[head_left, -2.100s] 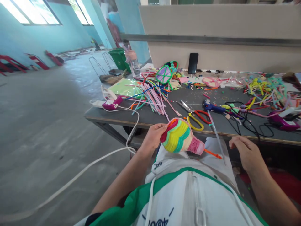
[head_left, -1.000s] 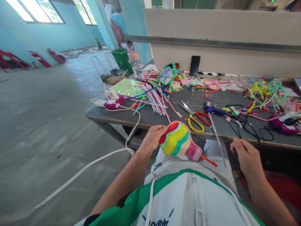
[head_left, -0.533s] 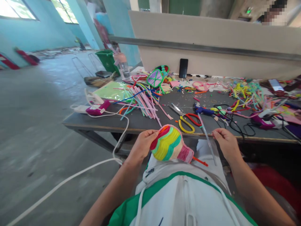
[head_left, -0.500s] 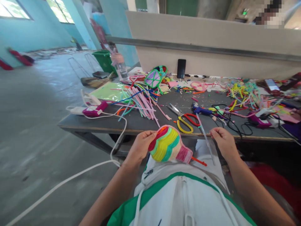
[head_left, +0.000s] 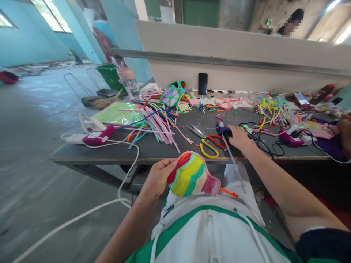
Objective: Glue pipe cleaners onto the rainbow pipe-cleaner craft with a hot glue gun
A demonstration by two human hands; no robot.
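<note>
My left hand point(head_left: 159, 177) pinches the upper left edge of a bulb-shaped craft piece point(head_left: 189, 175) above my lap. Its face has wavy bands of red, mint, yellow and teal, with a pink neck. An orange strip point(head_left: 229, 192) sticks out past the neck. On the table, my right hand point(head_left: 240, 138) is closed round the handle of a dark blue glue gun point(head_left: 223, 129). A long translucent glue stick point(head_left: 235, 164) slants from the gun over the table edge. Scissors point(head_left: 210, 147) with one yellow and one red handle lie just left of the gun.
Pink and coloured fuzzy stems point(head_left: 159, 124) lie heaped at left, near a water bottle point(head_left: 128, 82) and a purple power strip point(head_left: 98, 136). A phone point(head_left: 203, 84) leans on the partition. Black cable point(head_left: 267, 146) curls at right. Another person's hand point(head_left: 344, 131) shows at the right edge.
My right hand has moved forward and left from above my lap onto the glue gun's handle. My left hand still holds the craft piece. The view has shifted slightly.
</note>
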